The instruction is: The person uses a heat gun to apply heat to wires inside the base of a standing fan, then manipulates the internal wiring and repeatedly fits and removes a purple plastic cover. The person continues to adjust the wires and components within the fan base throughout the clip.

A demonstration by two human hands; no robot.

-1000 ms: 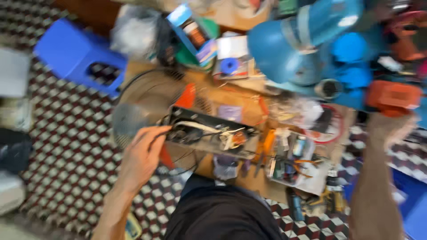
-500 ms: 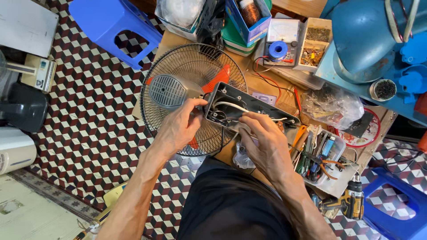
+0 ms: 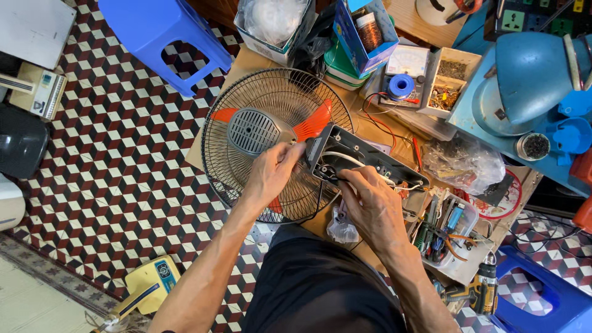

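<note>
the fan cage (image 3: 246, 179) filled the left half of the surface (image 3: 246, 61), and the open black housing (image 3: 364, 161) lay against its right edge, with both hands crowded at that end. behind, boxes (image 3: 364, 31) stood close. right of the housing, a plastic bag (image 3: 465, 163) and a tool tray (image 3: 450, 231) blocked passage. free room lay over the tiled floor (image 3: 123, 172) to the left.

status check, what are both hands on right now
Left hand grips end of open black housing. Right hand fingers inside it, at the wires. Fan guard with orange blades lies beside, touching housing; nothing blocking.
</note>
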